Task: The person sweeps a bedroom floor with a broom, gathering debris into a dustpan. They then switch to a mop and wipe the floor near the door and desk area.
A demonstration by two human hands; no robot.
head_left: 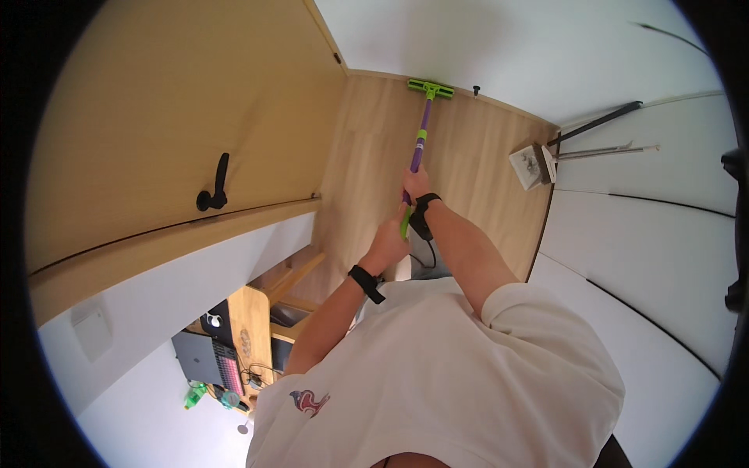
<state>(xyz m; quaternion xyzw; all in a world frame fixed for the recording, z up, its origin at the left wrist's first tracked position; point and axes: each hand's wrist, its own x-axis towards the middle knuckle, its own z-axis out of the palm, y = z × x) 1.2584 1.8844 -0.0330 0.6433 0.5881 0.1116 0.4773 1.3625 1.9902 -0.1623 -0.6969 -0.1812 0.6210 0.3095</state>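
Note:
A mop with a purple and green pole [424, 125] reaches away from me across the wood floor. Its flat green head [431, 88] lies on the boards against the far baseboard; the underside is hidden. My right hand [416, 183] is closed around the purple part of the pole, farther from my body. Nearer to me, my left hand [386, 246] wraps the green grip at the pole's upper end. Black bands circle both wrists, and a dark cable hangs below the right one.
A wooden door [187, 101] with a black handle [214, 187] stands at left. A small black doorstop [477, 90] sits beside the mop head. At right are a bin [529, 168], long thin rods [605, 151] and white cabinets [647, 226]. A desk [251, 327] with a laptop [199, 359] is lower left.

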